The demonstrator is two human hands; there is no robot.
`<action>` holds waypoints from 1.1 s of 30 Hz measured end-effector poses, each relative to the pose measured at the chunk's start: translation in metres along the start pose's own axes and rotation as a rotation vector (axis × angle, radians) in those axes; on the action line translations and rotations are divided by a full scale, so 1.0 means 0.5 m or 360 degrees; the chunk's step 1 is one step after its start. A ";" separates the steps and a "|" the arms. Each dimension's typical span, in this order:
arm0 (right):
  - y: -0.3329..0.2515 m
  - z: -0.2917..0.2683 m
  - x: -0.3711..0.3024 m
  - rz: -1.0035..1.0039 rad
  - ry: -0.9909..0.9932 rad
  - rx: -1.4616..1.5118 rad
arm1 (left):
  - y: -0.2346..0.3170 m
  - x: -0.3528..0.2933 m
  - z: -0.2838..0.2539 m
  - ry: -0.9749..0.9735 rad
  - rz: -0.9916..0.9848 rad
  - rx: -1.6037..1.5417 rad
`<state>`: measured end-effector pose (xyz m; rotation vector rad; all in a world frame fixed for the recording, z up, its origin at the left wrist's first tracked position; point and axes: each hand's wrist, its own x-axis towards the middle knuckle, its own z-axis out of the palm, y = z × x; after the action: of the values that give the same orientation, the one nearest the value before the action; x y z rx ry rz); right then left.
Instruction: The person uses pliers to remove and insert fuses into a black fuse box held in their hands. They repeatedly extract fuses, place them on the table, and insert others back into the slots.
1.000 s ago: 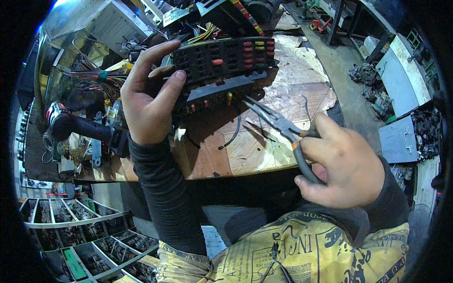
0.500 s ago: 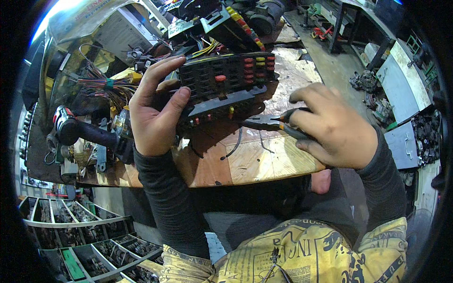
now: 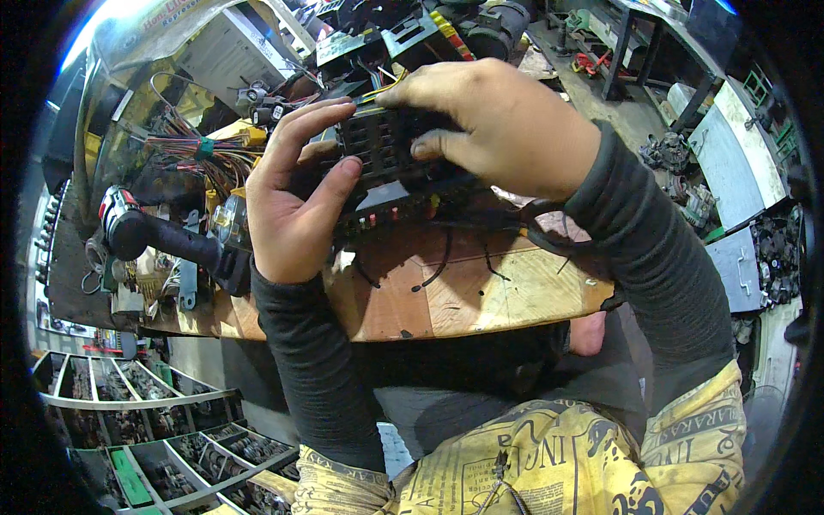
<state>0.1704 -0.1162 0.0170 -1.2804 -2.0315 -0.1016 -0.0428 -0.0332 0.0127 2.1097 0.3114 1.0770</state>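
A black fuse box is held up above the wooden tabletop, its slotted face toward me. My left hand clasps its left end, thumb on the front and fingers over the top edge. My right hand grips the right part, fingers over the top and thumb at the front, covering the fuses there. Small red and yellow fuses show along the lower edge. Pliers with dark handles lie on the table under my right wrist, their jaws in shadow.
Short dark wires lie on the wooden table. A bundle of coloured wires and a black power-tool-like object are at left. Another fuse box stands behind. Compartmented parts racks fill the lower left.
My right hand has let go of the pliers, leaving them on the table, and moved up and left onto the fuse box. My left hand keeps its hold, shifted slightly right.
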 end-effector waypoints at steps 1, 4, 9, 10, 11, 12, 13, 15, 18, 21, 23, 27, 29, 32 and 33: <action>0.004 -0.003 0.002 0.0014 -0.0004 0.0054 | 0.000 0.000 0.000 -0.0006 -0.0003 -0.0014; 0.009 -0.003 0.007 0.0043 0.0041 0.0143 | 0.002 -0.001 0.000 -0.0009 -0.0020 -0.0047; 0.009 -0.001 0.009 0.0305 -0.0057 0.0380 | 0.001 -0.001 0.002 0.0008 -0.0051 -0.0092; 0.008 0.000 0.010 0.0409 -0.0100 0.0525 | 0.001 -0.001 0.001 0.0004 -0.0021 -0.0059; 0.008 0.001 0.012 0.0463 -0.0111 0.0630 | 0.000 -0.001 0.000 -0.0001 0.0008 -0.0033; 0.008 0.003 0.013 0.0511 -0.0121 0.0718 | 0.000 0.000 -0.001 -0.0007 0.0036 -0.0007; 0.008 0.004 0.014 0.0528 -0.0122 0.0782 | -0.001 0.001 -0.002 -0.0012 0.0033 -0.0018; 0.009 0.007 0.014 0.0529 -0.0120 0.0854 | -0.002 0.001 -0.002 -0.0022 0.0023 -0.0042; 0.012 0.009 0.014 0.0561 -0.0099 0.0859 | -0.001 -0.001 -0.001 -0.0010 0.0013 -0.0065; 0.015 0.011 0.015 0.0566 -0.0113 0.0897 | 0.000 -0.001 -0.001 -0.0002 -0.0002 -0.0068; 0.015 0.011 0.016 0.0577 -0.0117 0.0903 | -0.002 0.001 -0.001 -0.0002 0.0023 -0.0064; 0.014 0.011 0.015 0.0569 -0.0132 0.0951 | -0.005 -0.001 -0.002 0.0015 0.0005 -0.0062; 0.013 0.012 0.014 0.0563 -0.0133 0.0942 | -0.008 0.000 -0.001 0.0022 0.0045 -0.0075; 0.012 0.013 0.013 0.0568 -0.0122 0.0977 | -0.011 0.002 -0.001 0.0018 0.0099 -0.0044; 0.012 0.013 0.013 0.0566 -0.0120 0.0982 | -0.012 0.002 -0.001 0.0016 0.0118 -0.0027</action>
<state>0.1703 -0.1054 0.0145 -1.2153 -1.6623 0.6932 -0.0420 -0.0282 0.0091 2.1158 0.2295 1.1294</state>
